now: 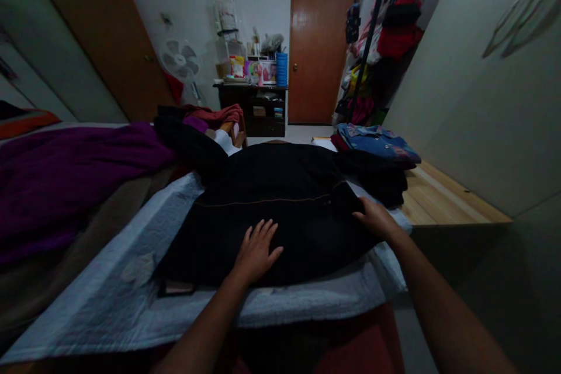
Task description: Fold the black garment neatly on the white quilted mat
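A black garment (284, 234) with a thin brown seam line across it lies spread on a pale blue quilted cloth (307, 304). My left hand (258, 250) rests flat on its lower middle, fingers apart. At the garment's right side, my right hand (374, 217) has thumb and fingers closed on its edge, by the end of the seam line. One dark sleeve reaches to the upper left; dark cloth also extends toward the folded pile at the right.
Purple clothing (79, 169) is heaped at the left. Folded clothes with a denim piece (377, 143) on top sit at the right, beside a wooden board (451, 198). Farther back are a fan (179, 59), a dark shelf (252, 111) and a wooden door (316, 41).
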A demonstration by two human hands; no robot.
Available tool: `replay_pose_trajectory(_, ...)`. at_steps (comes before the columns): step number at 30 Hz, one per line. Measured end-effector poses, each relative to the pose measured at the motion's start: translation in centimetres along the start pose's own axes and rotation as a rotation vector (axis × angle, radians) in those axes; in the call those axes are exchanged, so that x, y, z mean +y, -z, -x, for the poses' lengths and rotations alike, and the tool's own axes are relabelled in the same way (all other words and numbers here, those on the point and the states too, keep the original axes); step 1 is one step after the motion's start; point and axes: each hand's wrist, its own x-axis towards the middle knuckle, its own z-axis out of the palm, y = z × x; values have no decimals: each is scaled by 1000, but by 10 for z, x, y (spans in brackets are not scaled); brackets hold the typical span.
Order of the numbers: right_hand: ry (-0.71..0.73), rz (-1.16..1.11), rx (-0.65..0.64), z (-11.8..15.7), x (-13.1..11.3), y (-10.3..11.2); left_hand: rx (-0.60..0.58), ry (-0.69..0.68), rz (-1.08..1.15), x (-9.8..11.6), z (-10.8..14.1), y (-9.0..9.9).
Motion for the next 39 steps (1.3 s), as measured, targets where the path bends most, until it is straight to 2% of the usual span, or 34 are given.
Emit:
replay_pose_trajectory(5, -70, 68, 36, 7, -1, -1, -6, 5, -8, 2, 0, 3)
replay_pose_trajectory(7, -60, -35, 7, 13, 3, 3, 0, 5, -10, 1, 0, 2)
replay_pose_trajectory(11, -48, -407, -177, 29, 11, 14, -9, 4, -10, 1, -2, 0)
replay_pose_trajectory(13, -30, -494, -221, 35, 12, 18, -23, 29, -17, 6, -4, 3)
replay_pose_trajectory(16, -16, -428, -157, 38, 10, 18, -15, 14, -21, 25, -10, 9)
replay_pose_trajectory(20, 0, -323, -49, 34, 7, 10, -39, -216, 82, 68, -21, 16)
replay_pose_trajectory(22, 16, -287, -11, 33, 6, 7, -72, -306, 138, 89, -28, 14)
replay_pose_trajectory(25, 29, -246, 25, 34, 6, 5, -115, -358, 193, 110, -36, 5)
replay_pose_trajectory(31, 39, -271, 14, 40, 13, 11, -147, -337, 189, 120, -38, -12)
replay_pose_trajectory(39, 69, -286, 12, 42, 15, 10, -154, -327, 187, 120, -39, -10)
